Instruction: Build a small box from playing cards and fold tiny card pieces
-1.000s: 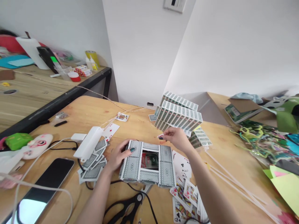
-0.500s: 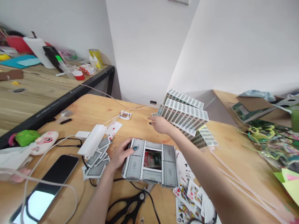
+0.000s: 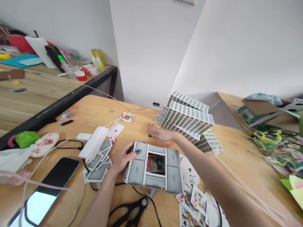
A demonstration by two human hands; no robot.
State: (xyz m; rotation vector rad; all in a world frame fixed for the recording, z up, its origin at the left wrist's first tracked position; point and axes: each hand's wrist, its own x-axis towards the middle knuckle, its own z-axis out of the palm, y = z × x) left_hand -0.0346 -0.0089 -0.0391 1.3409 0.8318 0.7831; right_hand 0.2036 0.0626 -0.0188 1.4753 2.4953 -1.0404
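Observation:
My left hand (image 3: 123, 157) grips the left side of a box (image 3: 174, 170) covered in grey-backed playing cards, its thumb on top. A rectangular opening in the box shows red and green inside. My right hand (image 3: 162, 132) reaches over the table behind the box, fingers apart, with nothing in it. Just beyond it lies a single card (image 3: 158, 118), beside stacked card packs (image 3: 189, 115). Loose cards (image 3: 98, 171) lie face down left of the box, and face-up cards (image 3: 189, 201) are spread at its right.
Black scissors (image 3: 132, 209) lie in front of the box. A phone (image 3: 56, 176), a white cable and a white device (image 3: 94, 143) are at the left. Strings cross the table's back (image 3: 99, 105). An open carton (image 3: 260, 107) and tangled yarn (image 3: 272, 138) stand at the right.
My right hand has moved slightly down and back from the card by the packs, and its fingers have spread. My left hand still grips the box.

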